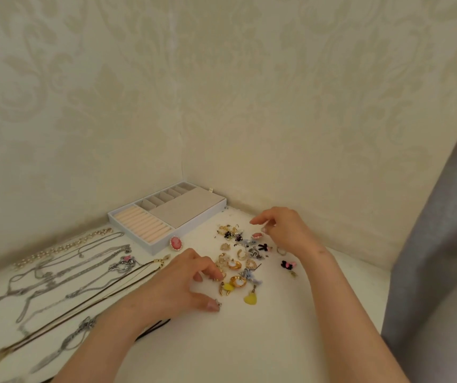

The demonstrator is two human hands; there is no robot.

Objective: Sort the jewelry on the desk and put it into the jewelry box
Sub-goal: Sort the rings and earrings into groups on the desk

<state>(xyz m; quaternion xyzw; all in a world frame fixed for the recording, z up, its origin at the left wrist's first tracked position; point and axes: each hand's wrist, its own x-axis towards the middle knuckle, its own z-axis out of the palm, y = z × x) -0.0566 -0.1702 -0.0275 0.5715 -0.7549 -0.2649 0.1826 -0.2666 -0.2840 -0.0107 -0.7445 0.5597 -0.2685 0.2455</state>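
While both hands work over the heap of earrings (pixel 238 258) at the middle of the desk (pixel 249 341), the step in hand appears to be sorting: pairing like pieces before any are stored. The left hand (pixel 185 280) curls over the near edge of the heap, fingertips among small gold pieces. The right hand (pixel 282 228) hovers with bent fingers at the far edge. Whether either hand grips a piece cannot be told. The jewelry box (pixel 166 214) stands open in the back corner, its compartments showing nothing inside. A pink brooch (pixel 176 243) lies just beside it. Necklaces (pixel 69 269) lie spread in rows to the left. The next move probably calls for a fine pinch on one small piece, lifted clear of its tangled neighbours and carried to a compartment.
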